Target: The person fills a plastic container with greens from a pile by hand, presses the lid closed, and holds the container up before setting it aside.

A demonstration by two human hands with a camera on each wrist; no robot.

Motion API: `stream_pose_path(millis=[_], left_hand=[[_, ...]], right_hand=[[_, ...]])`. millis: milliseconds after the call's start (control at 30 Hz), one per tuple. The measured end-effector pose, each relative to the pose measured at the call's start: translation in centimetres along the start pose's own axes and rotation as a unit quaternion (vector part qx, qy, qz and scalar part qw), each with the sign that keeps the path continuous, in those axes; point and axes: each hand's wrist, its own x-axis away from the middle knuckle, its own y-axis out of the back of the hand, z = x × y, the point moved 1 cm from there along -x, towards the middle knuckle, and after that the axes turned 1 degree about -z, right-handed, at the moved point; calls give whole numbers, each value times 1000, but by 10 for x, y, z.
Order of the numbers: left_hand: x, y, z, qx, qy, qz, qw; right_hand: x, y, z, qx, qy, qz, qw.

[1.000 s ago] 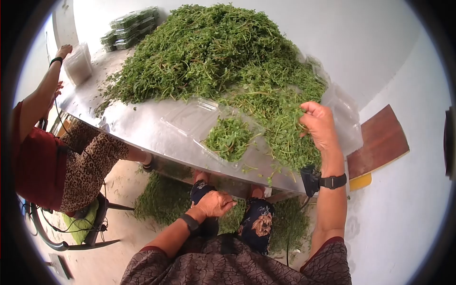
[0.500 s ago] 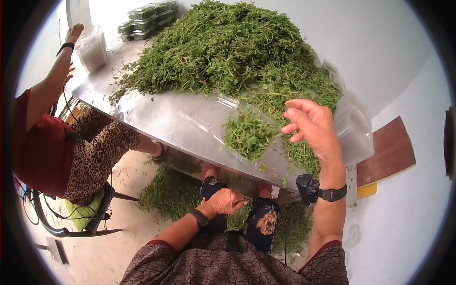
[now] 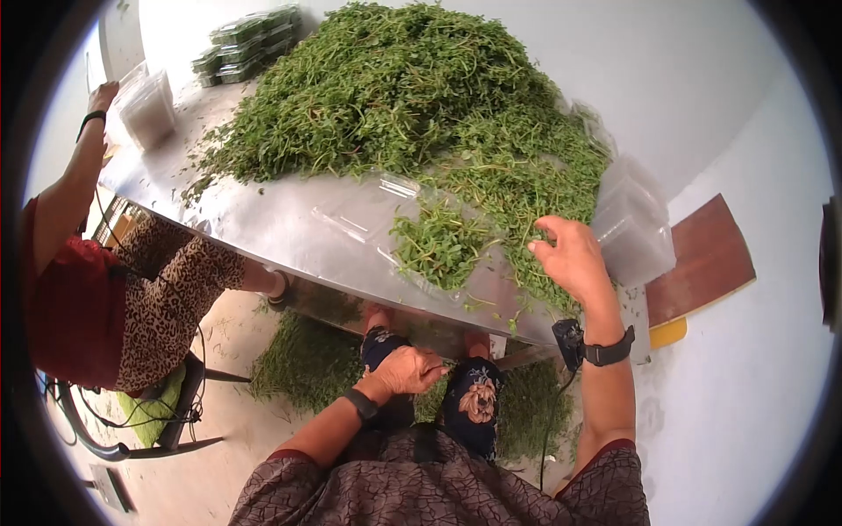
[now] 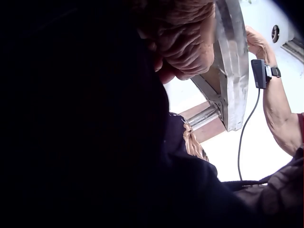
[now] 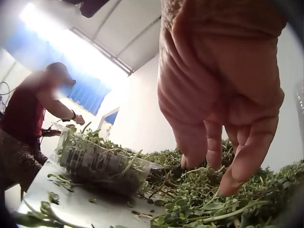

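My right hand (image 3: 574, 259) reaches down over the loose leafy green sprigs (image 3: 544, 197), thumb and fingers apart. In the right wrist view its fingertips (image 5: 230, 183) come right to the top of the sprigs (image 5: 204, 206), and no sprig is gripped between them. Left of this hand lies a clear plastic clamshell box (image 3: 355, 226) with its lid folded back. Its base holds a mound of sprigs (image 3: 443, 245). Over my lap hangs my left hand (image 3: 403, 370), loosely curled and away from the table. The left wrist view shows this hand (image 4: 183, 40) mostly in shadow.
A big heap of greens (image 3: 395, 88) covers the back of the metal table (image 3: 272, 219). Filled boxes (image 3: 246, 44) are stacked at back left; nested empty boxes (image 3: 636, 223) stand at right. Another person (image 3: 74, 298) sits at left beside more clear boxes (image 3: 149, 110). Greens (image 3: 307, 364) lie below the table.
My right hand has opened from a pinch over the sprigs, lifted, then lowered toward them again. The left hand stays over my lap. At left, the other person's hand has moved at the clear boxes.
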Motion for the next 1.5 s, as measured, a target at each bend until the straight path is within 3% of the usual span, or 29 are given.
stream_pose_path(millis=[67, 200, 267, 300, 367, 467, 600, 767, 867, 967, 1200, 1267, 1333, 1400, 1500], left_hand=[[1, -2, 1, -4, -5, -2, 1000], [0, -3, 1, -12, -3, 12, 1000], [-1, -6, 2, -9, -15, 10, 1000], [-1, -6, 2, -4, -25, 7, 1000], [-2, -6, 0, -6, -22, 9, 1000], [-3, -3, -4, -9, -10, 13, 1000], [-2, -6, -3, -5, -2, 17, 1000], [-4, -7, -2, -1, 5, 22, 1000], [-5, -6, -5, -4, 8, 26, 1000], [-5, -6, -5, 1, 9, 25, 1000], [-5, -1, -8, -8, 6, 11, 1000], [-5, -6, -1, -2, 10, 14, 1000], [-3, -9, 1, 3, 11, 21, 1000], [-4, -9, 1, -7, 17, 22, 1000], [-5, -9, 0, -11, 6, 24, 1000]], right_hand=[[-2, 2, -3, 11, -28, 56, 998], [-5, -4, -9, 65, 6, 59, 996], [-8, -6, -6, 109, -6, 118, 987], [-7, -8, -9, 109, -7, 117, 987], [-6, -15, -15, 148, 82, 75, 983], [-11, -19, -16, 229, 116, 84, 963], [-18, -24, -23, 190, 164, 23, 968], [-32, -12, -2, 57, 131, -15, 990], [-44, -25, 0, 77, 118, 30, 990], [-57, -47, -9, 115, 127, 19, 985], [-67, -39, -11, 160, 97, 74, 980], [-57, -19, -10, 29, 146, -14, 989], [-48, -1, -9, 7, 135, -18, 991], [-40, 13, -7, 32, 44, 36, 998], [-26, 16, -5, 81, 20, 93, 992]])
